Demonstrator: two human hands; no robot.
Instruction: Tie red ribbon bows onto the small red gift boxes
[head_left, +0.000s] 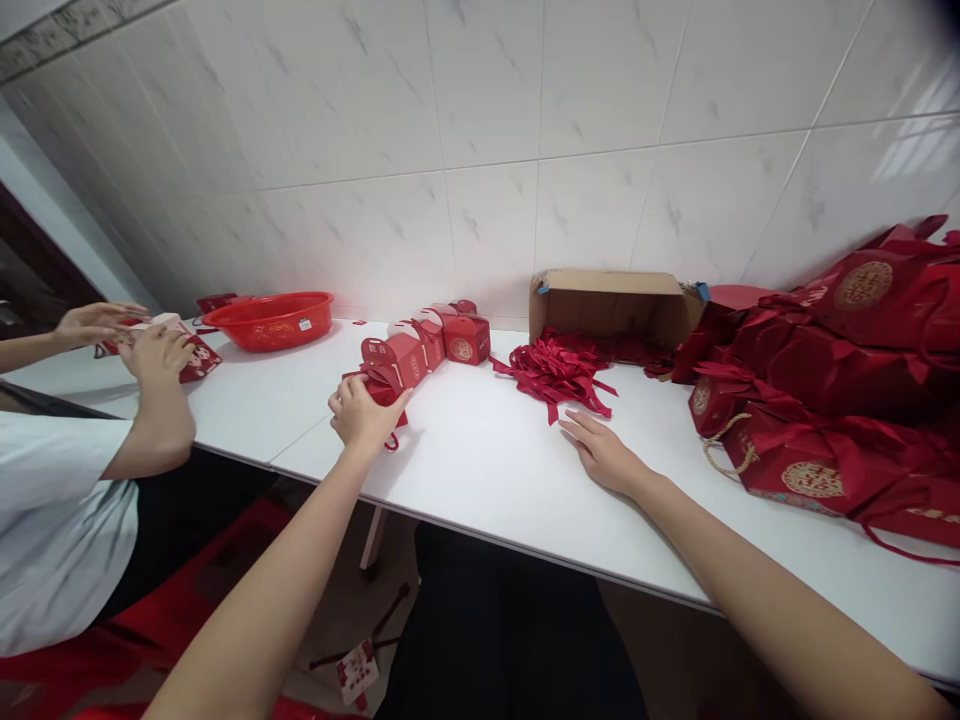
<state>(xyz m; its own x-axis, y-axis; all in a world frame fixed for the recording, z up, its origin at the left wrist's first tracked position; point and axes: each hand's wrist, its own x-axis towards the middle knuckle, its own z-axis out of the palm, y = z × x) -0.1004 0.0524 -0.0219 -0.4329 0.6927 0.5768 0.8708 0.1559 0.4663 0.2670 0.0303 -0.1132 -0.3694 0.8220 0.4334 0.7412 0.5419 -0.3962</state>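
Grip L (pixel 365 410) hldg red box (pixel 383 379) | Grip R (pixel 606 455) flat, nr ribbons (pixel 559 370)

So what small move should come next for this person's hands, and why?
Perhaps the left hand should draw the red gift box under it a little closer: it appears to grip that box, while the open right hand lies beside the red ribbons, nothing visibly in it.
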